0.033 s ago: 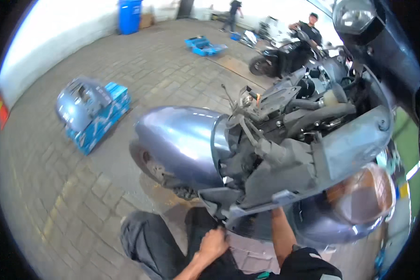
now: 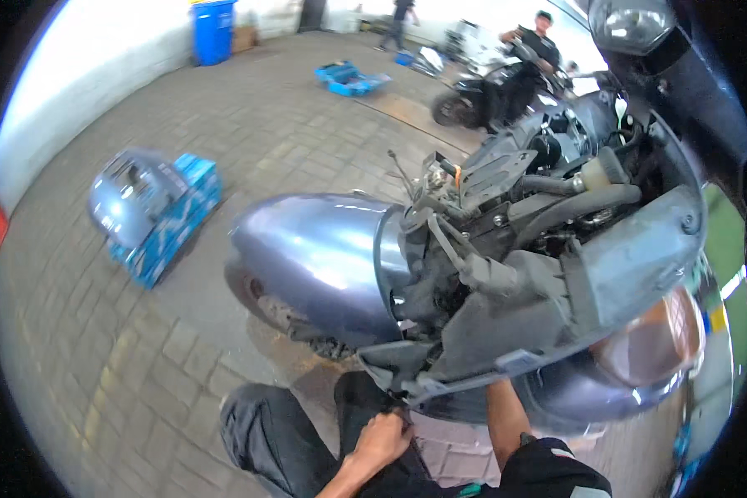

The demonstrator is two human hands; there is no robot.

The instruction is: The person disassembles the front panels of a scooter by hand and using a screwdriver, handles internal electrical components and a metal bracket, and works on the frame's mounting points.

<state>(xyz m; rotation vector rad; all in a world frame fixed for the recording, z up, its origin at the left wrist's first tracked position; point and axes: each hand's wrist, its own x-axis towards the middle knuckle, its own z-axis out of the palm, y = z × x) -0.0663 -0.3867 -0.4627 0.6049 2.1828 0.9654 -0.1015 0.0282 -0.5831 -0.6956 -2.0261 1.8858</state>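
Note:
A partly stripped motor scooter stands in front of me, its purple-grey front fender [image 2: 315,257] on the left and its inner frame and hoses uncovered. Along its near side runs a dark grey plastic body panel [image 2: 506,315]. My left hand [image 2: 384,437] is closed, fingers curled, just under the panel's lower left corner; what it grips, if anything, is hidden. My right forearm [image 2: 506,419] reaches up behind the panel's lower edge, which hides the right hand and its fingers. A glossy purple cover [image 2: 573,394] lies below the panel at the right.
A purple-grey shell [image 2: 133,199] rests on a blue box [image 2: 166,232] on the paved floor at left. Farther back are an open blue toolbox [image 2: 349,79], a blue bin [image 2: 213,33] and a person [image 2: 542,46] beside a black motorcycle [image 2: 494,95]. A headlight [image 2: 635,25] overhangs the upper right.
The view has shifted slightly, so the background sits a little farther left. Both arms keep nearly the same places at the panel.

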